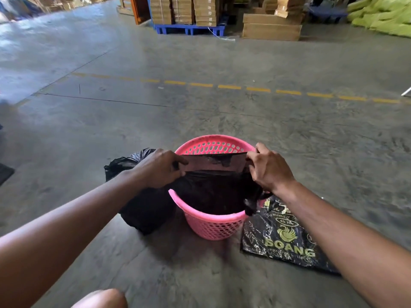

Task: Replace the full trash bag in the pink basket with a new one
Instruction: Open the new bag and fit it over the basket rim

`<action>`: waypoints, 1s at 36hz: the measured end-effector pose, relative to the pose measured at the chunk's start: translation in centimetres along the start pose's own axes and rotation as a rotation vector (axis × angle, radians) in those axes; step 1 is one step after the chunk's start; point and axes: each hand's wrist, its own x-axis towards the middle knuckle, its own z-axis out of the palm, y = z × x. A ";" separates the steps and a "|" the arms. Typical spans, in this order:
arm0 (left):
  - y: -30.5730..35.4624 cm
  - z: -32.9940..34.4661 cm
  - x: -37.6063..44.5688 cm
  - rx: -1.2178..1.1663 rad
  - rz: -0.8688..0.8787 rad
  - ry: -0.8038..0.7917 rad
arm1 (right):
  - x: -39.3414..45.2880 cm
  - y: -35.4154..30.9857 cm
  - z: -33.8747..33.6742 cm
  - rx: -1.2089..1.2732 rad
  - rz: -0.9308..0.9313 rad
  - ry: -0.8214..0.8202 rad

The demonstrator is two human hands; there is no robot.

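The pink basket [213, 225] stands on the concrete floor in front of me. A new black trash bag [213, 187] hangs into it, its mouth stretched open above the rim. My left hand [159, 168] grips the bag's left edge and my right hand [270, 168] grips its right edge. The full black trash bag [142, 207], tied at the top, sits on the floor touching the basket's left side, partly hidden by my left arm.
A black pack of bags with gold print [282, 238] lies flat on the floor right of the basket. A dashed yellow line [229, 87] crosses the floor beyond. Stacked cardboard boxes [271, 27] and a blue pallet [189, 28] stand far back. My knee [100, 300] shows at the bottom.
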 end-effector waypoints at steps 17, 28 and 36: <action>-1.9 1.8 -6.8 0.300 -0.164 -0.140 | -5.1 3.9 -2.4 -0.252 0.106 -0.478; -4.9 5.6 -5.8 0.243 -0.390 -0.127 | -6.4 6.2 3.0 -0.181 0.175 -0.308; -6.1 3.6 0.3 -0.105 -0.339 -0.251 | -1.3 8.5 6.0 0.297 0.261 -0.394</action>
